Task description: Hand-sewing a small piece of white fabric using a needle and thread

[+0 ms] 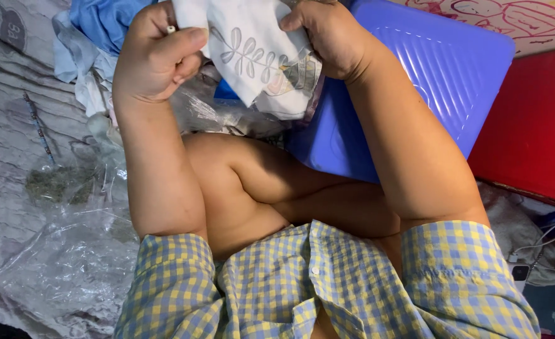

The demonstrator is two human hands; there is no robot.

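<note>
Two hands work at the top of the frame. Left hand (155,56), upper left of centre, is curled into a loose fist; thumb and forefinger pinch a small, thin, pale object, possibly a needle end, though it is too small to identify. Right hand (327,37), upper centre, is closed over the upper right edge of a white cloth (252,56), fingers bunching the fabric.

Location of the cloth: between the two hands, at the top centre of the frame, held up off the surface below. Right hand is in firm contact with it. Left hand sits just beside its left edge; contact there cannot be confirmed.

Handling judgement: the cloth appears light, soft and limp, with a grey leaf pattern stitched on its face. It folds and drapes freely, so it should not slip from a closed grip and is not fragile. Take hold at an edge or a gathered fold; a two-point hold keeps the patterned area flat.

Surroundings: a blue plastic lid (440,75) with ribbed surface lies right of the cloth, partly under the right forearm. A red panel (534,125) occupies the right edge. Blue fabric (105,22) lies in the upper left. Clear plastic wrapping (64,257) covers the lower left. Checked shirt sleeves (327,282) fill the bottom.
</note>
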